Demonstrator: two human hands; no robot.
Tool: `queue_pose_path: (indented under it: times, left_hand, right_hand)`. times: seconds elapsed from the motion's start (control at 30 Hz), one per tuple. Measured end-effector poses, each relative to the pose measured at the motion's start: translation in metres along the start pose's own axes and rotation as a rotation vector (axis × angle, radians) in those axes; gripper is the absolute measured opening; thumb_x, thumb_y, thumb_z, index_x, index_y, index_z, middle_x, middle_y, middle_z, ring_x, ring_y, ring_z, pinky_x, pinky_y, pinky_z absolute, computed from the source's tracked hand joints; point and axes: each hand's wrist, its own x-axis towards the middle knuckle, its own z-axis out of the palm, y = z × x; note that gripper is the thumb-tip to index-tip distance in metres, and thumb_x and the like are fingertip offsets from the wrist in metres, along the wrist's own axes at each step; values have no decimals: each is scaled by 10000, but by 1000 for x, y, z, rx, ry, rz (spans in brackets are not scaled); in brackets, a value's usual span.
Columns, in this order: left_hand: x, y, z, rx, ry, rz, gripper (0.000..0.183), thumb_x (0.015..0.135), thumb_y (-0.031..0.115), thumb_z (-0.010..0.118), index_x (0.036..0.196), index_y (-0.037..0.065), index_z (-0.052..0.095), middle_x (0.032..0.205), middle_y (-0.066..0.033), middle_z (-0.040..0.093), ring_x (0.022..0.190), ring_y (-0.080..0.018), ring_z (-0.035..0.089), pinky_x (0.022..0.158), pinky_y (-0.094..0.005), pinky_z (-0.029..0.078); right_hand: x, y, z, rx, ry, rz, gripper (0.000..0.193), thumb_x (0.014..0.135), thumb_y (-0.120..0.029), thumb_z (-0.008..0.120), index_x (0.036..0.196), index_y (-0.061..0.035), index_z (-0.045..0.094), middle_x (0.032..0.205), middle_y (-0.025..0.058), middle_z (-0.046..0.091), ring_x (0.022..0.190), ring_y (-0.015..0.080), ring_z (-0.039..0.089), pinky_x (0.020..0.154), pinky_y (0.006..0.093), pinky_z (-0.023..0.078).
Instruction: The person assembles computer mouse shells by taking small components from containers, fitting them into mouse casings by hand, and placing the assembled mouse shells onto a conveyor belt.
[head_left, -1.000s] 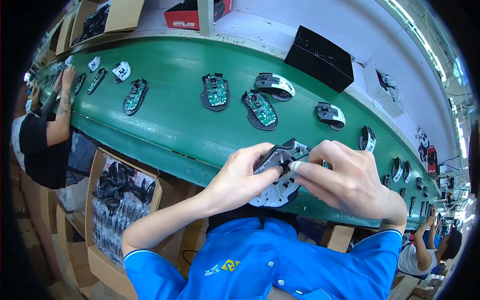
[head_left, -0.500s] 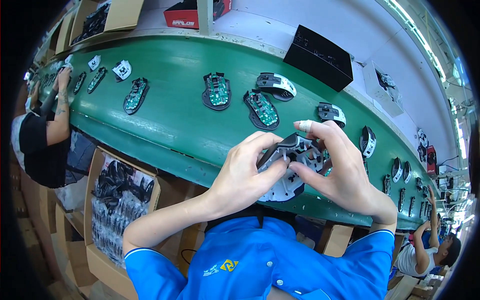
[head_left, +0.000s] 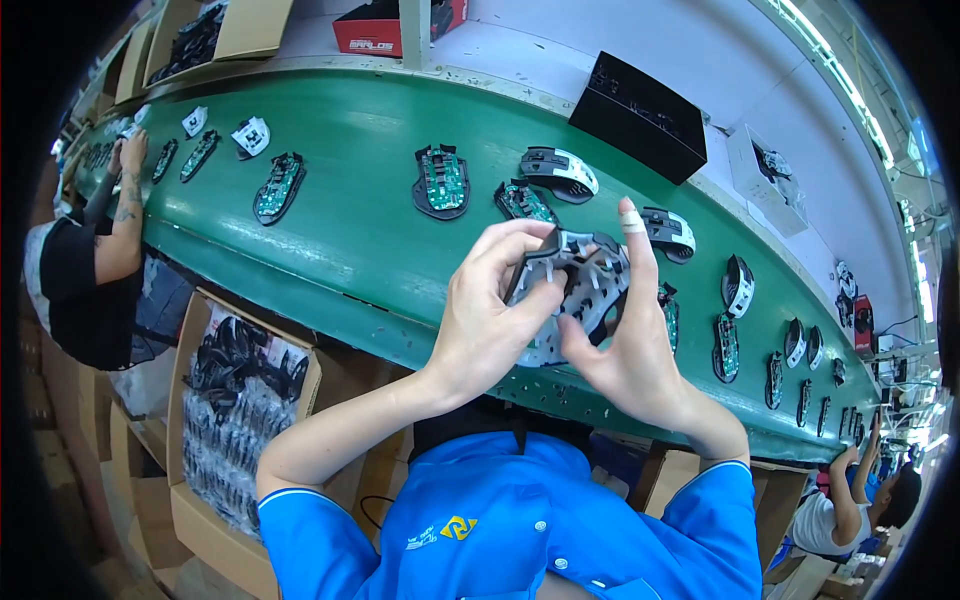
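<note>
A computer mouse top shell (head_left: 592,288), dark outside and white inside, is tilted up above the near edge of the bench with its hollow side towards me. My left hand (head_left: 485,305) grips its left side, the thumb reaching into the hollow. My right hand (head_left: 637,350) is at the right side with its thumb inside the lower part. Its index finger, wrapped in a white bandage, points up off the shell, and its other fingers are mostly hidden. Just beyond lie a mouse base with a green circuit board (head_left: 524,203) and a white-and-black mouse shell (head_left: 560,174).
Circuit-board mouse bases (head_left: 441,182) and shells (head_left: 668,233) are spread along the green bench (head_left: 350,130). A black box (head_left: 638,115) stands at its far edge. A carton of plastic-wrapped parts (head_left: 235,420) sits below left. Other people work at left (head_left: 90,270) and right (head_left: 840,510).
Both hands have moved slightly up and left with the mouse shell. My right index finger has straightened upward, away from the shell.
</note>
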Motion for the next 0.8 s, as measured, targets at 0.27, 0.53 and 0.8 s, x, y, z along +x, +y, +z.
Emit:
queue_pose_path:
  times: [0.27,0.53,0.8]
  left_hand:
    - [0,-7,-2,-45,45,15,230,824,17,574,1044,-50,565,1224,-132,431,1060,-184,538,929,-306,431]
    - [-6,0,-3,6,13,26,253,840,45,564,1071,-56,550,1177,-154,472,1054,-204,538,909,-313,431]
    - [-18,13,-13,425,-96,197,405,742,45,600,1120,-64,500,979,-198,564,850,-279,603,739,-333,487]
  right_hand:
    - [1,3,23,55,172,83,903,750,32,627,1449,-59,63,1143,187,518,988,225,590,821,325,495]
    - [4,11,20,84,222,1,708,730,9,649,1338,-8,286,1091,146,557,938,200,607,756,321,516]
    - [0,-2,17,305,297,70,629,736,23,651,1271,0,321,1045,83,534,917,127,550,788,263,482]
